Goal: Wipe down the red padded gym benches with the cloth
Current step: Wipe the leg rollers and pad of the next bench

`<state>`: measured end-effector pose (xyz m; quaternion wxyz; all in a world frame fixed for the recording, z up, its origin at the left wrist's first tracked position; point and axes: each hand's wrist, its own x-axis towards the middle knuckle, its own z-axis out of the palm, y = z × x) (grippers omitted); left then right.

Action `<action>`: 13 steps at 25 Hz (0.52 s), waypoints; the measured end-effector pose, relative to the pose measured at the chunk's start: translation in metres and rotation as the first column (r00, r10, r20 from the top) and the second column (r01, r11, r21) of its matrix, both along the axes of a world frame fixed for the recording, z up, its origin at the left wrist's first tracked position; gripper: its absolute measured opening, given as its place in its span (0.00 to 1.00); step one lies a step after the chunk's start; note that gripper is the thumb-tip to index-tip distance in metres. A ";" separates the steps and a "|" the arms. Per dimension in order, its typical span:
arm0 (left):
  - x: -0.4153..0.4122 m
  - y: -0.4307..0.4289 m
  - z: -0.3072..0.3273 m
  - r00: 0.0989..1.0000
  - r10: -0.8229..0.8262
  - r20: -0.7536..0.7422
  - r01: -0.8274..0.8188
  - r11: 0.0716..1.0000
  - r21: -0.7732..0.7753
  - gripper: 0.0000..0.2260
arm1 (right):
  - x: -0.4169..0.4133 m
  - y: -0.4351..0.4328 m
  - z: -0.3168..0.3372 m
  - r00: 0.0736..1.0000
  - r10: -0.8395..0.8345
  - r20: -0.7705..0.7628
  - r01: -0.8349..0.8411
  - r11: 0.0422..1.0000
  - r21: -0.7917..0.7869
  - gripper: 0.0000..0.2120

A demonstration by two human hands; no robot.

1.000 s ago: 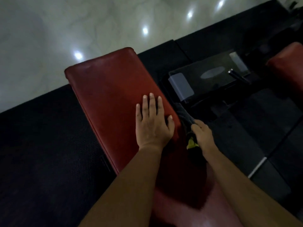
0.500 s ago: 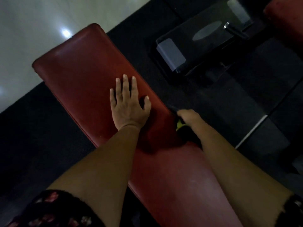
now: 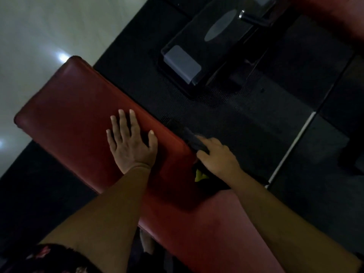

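Note:
A long red padded bench (image 3: 78, 115) runs from upper left to lower right across the view. My left hand (image 3: 131, 142) lies flat on its top with the fingers spread. My right hand (image 3: 216, 156) is at the bench's right edge and grips a dark cloth (image 3: 194, 141) with a yellow patch, holding it against the side of the pad. Part of the cloth is hidden under my hand and wrist.
Black rubber matting (image 3: 246, 115) covers the floor right of the bench. A black step platform with grey patches (image 3: 202, 50) lies beyond it. A second red bench (image 3: 338, 14) shows at the top right. Pale shiny floor (image 3: 49, 26) lies at the upper left.
The view has tilted and shifted; the bench now lies more diagonally. My right hand has slid with the cloth along the bench's right edge. My left hand stays flat on the pad.

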<state>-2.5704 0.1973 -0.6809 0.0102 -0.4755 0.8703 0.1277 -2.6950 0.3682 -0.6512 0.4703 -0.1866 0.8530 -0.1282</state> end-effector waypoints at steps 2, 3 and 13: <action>0.000 0.000 -0.001 1.000 -0.003 -0.013 0.003 1.000 -0.007 0.35 | 0.009 0.019 0.011 0.996 -0.037 -0.079 0.024 0.987 -0.160 0.27; 0.000 0.000 -0.001 1.000 -0.004 -0.020 0.004 1.000 -0.002 0.35 | 0.010 0.033 0.012 0.992 -0.106 -0.062 0.091 0.973 -0.210 0.23; 0.005 -0.002 -0.006 0.998 -0.070 0.002 0.070 0.997 -0.032 0.33 | 0.041 0.029 0.023 0.907 -0.179 -0.381 0.157 0.984 -0.088 0.26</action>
